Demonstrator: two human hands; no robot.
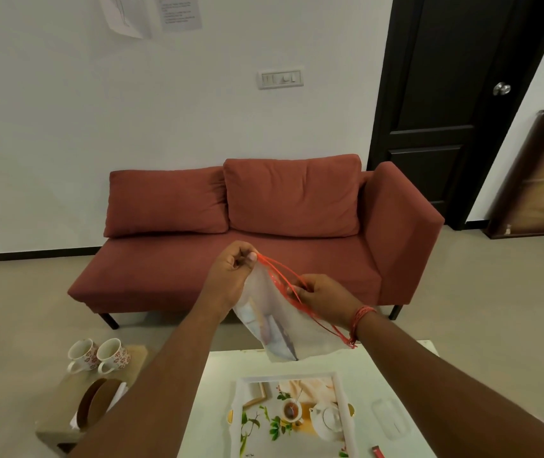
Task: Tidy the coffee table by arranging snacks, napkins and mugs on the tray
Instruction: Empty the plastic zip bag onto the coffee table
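our left hand (231, 269) and right hand (321, 297) pinch the red-zippered clear bag (283, 322) above the bench's (373, 368) far edge, beyond the tray (292, 380).

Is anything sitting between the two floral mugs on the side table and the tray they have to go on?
Nothing visible on the tabletops. The mugs stand on the low side table, the tray on the white table; only the person's left forearm crosses between them.

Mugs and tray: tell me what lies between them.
In the head view, the person's left forearm crosses between the two floral mugs on the side stool and the printed tray on the white table. A brown round object sits beside it.
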